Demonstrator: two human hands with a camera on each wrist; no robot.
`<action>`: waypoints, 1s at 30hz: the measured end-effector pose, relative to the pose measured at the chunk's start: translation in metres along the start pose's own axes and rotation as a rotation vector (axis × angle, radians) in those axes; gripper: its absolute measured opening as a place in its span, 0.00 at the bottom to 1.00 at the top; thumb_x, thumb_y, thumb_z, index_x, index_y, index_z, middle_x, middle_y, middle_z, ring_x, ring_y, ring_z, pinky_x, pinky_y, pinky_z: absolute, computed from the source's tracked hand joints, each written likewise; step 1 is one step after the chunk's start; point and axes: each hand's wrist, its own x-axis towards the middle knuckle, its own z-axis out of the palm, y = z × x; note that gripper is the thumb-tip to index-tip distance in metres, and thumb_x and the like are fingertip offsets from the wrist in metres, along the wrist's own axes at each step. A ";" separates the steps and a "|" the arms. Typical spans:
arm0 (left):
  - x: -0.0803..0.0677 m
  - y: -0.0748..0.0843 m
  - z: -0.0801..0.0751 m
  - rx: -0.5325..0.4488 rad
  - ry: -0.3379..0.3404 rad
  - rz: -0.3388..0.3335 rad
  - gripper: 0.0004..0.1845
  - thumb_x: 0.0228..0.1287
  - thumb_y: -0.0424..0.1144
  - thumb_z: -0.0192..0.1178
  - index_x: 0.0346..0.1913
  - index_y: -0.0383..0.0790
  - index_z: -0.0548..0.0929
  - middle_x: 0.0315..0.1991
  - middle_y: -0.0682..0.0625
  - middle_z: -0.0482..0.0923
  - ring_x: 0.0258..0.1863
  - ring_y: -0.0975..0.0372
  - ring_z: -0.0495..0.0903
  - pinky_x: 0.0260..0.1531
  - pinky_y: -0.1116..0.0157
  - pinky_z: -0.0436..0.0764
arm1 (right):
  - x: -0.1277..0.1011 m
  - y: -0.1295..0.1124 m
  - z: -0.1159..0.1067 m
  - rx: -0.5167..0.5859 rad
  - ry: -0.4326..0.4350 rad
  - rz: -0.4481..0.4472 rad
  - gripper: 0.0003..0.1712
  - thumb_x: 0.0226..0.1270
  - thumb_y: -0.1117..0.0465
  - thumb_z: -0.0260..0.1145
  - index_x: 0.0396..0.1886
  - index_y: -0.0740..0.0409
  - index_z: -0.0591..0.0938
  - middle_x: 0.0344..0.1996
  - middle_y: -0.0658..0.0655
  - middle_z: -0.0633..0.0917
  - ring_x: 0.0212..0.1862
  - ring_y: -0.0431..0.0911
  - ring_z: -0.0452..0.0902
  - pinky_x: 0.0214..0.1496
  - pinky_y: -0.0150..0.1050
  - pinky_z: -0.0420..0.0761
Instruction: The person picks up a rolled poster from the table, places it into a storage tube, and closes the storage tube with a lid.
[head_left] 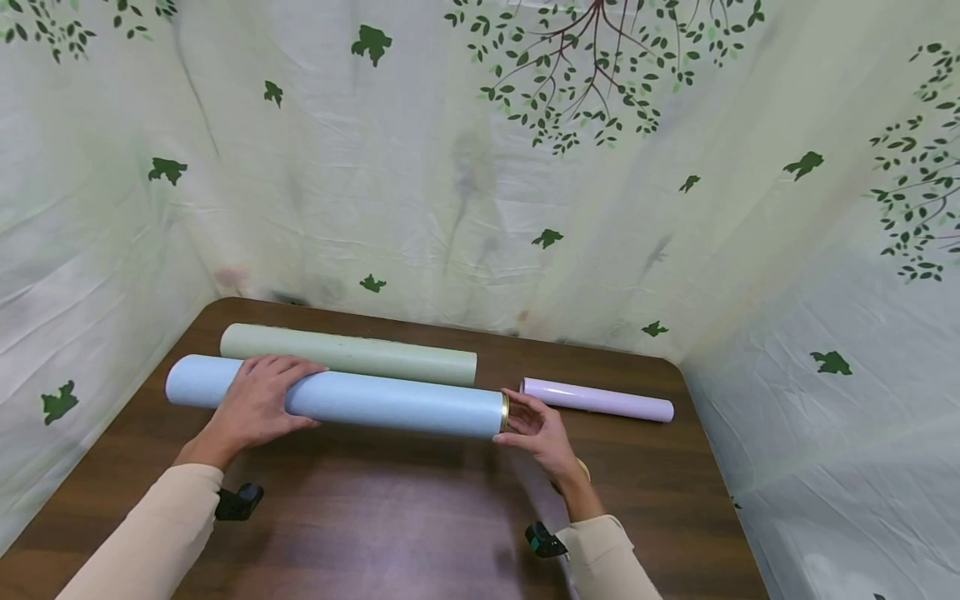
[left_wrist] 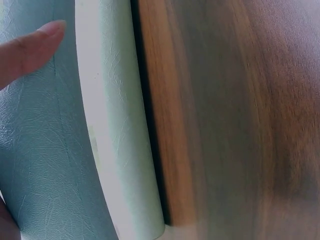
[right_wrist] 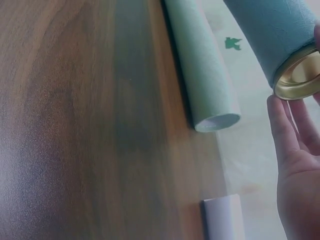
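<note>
A long pale-blue tube (head_left: 390, 404) with a gold metal rim (head_left: 505, 412) lies nearly level across the head view, held up off the table. My left hand (head_left: 258, 400) grips it left of its middle, fingers over the top and thumb on the near side. At the rimmed right end, my right hand (head_left: 542, 429) holds the edge between thumb and fingers. The right wrist view shows the gold end (right_wrist: 300, 77) as recessed, with fingertips against its rim. In the left wrist view, one finger or thumb lies along the blue surface (left_wrist: 50, 150).
Behind the blue tube, a pale-green tube (head_left: 360, 354) lies on the brown wooden table (head_left: 420, 517). A thinner lilac tube (head_left: 600, 400) rests to the right. A leaf-patterned cloth (head_left: 420, 167) hangs around the table's back and sides.
</note>
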 end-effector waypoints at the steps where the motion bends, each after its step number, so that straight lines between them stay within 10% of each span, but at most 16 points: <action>1: 0.000 0.000 0.000 -0.004 -0.001 0.006 0.39 0.25 0.46 0.83 0.50 0.42 0.81 0.44 0.42 0.80 0.47 0.44 0.75 0.49 0.44 0.64 | 0.000 0.000 0.000 0.001 -0.002 -0.001 0.43 0.45 0.73 0.77 0.64 0.74 0.69 0.61 0.71 0.73 0.56 0.43 0.76 0.57 0.37 0.75; 22: 0.002 -0.001 -0.001 0.002 0.009 0.057 0.39 0.24 0.47 0.83 0.50 0.44 0.81 0.44 0.44 0.80 0.45 0.47 0.77 0.44 0.46 0.66 | -0.004 0.009 -0.006 0.089 -0.072 -0.167 0.33 0.56 0.70 0.71 0.63 0.66 0.74 0.57 0.54 0.79 0.56 0.45 0.77 0.54 0.36 0.77; 30: 0.002 -0.001 -0.004 0.022 0.005 0.082 0.40 0.25 0.47 0.82 0.50 0.43 0.81 0.44 0.44 0.79 0.45 0.49 0.78 0.42 0.46 0.67 | -0.006 0.002 -0.003 0.105 -0.053 -0.109 0.39 0.53 0.72 0.73 0.62 0.82 0.65 0.58 0.52 0.77 0.57 0.45 0.76 0.56 0.39 0.76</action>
